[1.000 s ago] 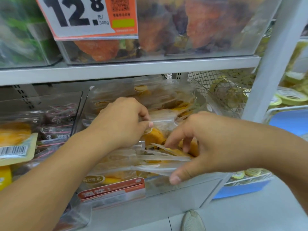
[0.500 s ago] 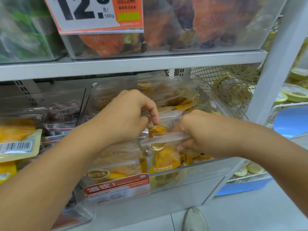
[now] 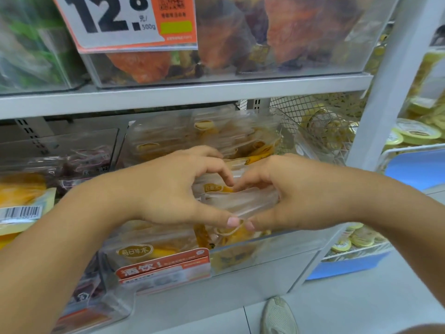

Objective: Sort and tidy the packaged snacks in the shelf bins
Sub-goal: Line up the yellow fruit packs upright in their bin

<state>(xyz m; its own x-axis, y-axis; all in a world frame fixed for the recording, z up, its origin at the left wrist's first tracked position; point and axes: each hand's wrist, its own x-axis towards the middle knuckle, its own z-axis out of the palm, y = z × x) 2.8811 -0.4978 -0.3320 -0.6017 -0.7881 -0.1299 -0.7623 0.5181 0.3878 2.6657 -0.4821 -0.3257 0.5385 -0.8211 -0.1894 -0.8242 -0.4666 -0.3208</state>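
The shelf (image 3: 187, 91) carries a row of clear bins, and the task looks to be in its middle stretch rather than near its end. The centre bin (image 3: 277, 251), behind its orange label (image 3: 163, 267), is where the work is going on: it is full of clear packets of yellow dried fruit, and those at the back (image 3: 204, 138) lie tilted and overlapping rather than lined up. Those along the front wall stand more or less on edge, so part of this bin may already be in order, though that is a judgement only. The bin to its left (image 3: 60, 145) holds dark packets (image 3: 86, 165) with a yellow barcoded packet (image 3: 21, 206) lying at its near edge, which seems still to need sorting. The wire basket (image 3: 320, 133) to the right appears untouched.

Above the middle of the centre bin, a small bundle of packets (image 3: 236, 198) is pressed together between both hands. The left hand (image 3: 168, 189) curls its grip round the bundle's left end, thumb under and fingers over; the right hand (image 3: 296, 191) does the same at the right end, the two thumbs nearly meeting. The bundle has yet to be set down in its row.
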